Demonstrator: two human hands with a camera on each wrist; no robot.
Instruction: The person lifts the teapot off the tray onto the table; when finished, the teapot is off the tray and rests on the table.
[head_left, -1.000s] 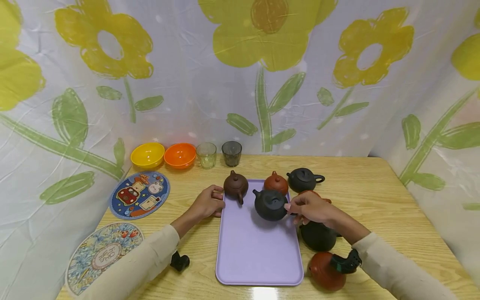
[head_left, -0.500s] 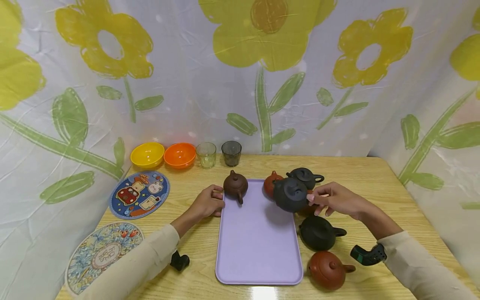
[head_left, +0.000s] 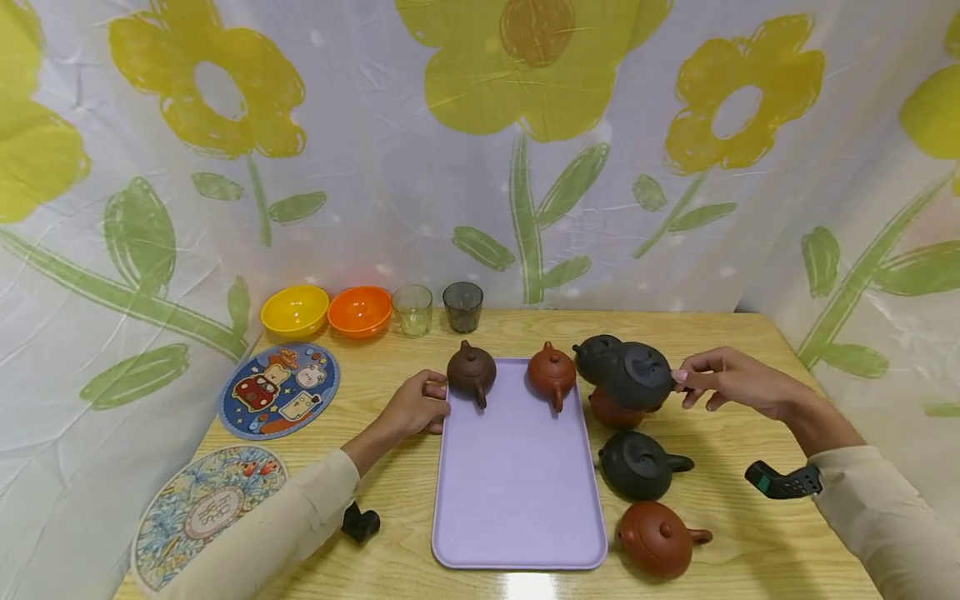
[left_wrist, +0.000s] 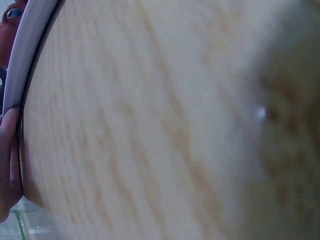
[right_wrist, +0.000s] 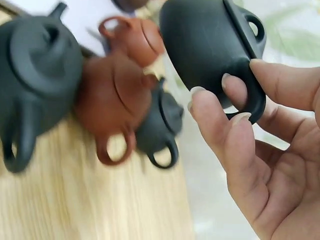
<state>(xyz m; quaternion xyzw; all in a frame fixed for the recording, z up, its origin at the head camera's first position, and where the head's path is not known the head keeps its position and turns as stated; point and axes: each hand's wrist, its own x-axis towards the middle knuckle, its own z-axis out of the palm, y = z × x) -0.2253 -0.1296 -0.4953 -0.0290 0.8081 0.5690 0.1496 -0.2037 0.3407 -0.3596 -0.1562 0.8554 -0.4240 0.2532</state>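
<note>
My right hand (head_left: 731, 379) pinches the handle of a black teapot (head_left: 642, 375), held up over the right side of the table. In the right wrist view, thumb and fingers close on that handle (right_wrist: 256, 100). Behind and below it are another black teapot (head_left: 595, 357) and a red-brown teapot (head_left: 617, 410), both partly hidden. My left hand (head_left: 416, 404) holds the left rim of a lilac tray (head_left: 517, 483); its fingertips meet the rim in the left wrist view. On the tray's far end stand a dark brown teapot (head_left: 471, 371) and a red-brown teapot (head_left: 552, 372).
Right of the tray stand a black teapot (head_left: 639, 464) and a red-brown teapot (head_left: 657, 540). At the back left are a yellow bowl (head_left: 296, 312), an orange bowl (head_left: 361, 312), a greenish glass (head_left: 413, 311) and a dark glass (head_left: 463, 307). Two round mats (head_left: 279, 389) lie left.
My right hand has carried the black teapot from above the tray rightward, past its edge, uncovering the red-brown teapot on the tray. The left hand stays at the rim.
</note>
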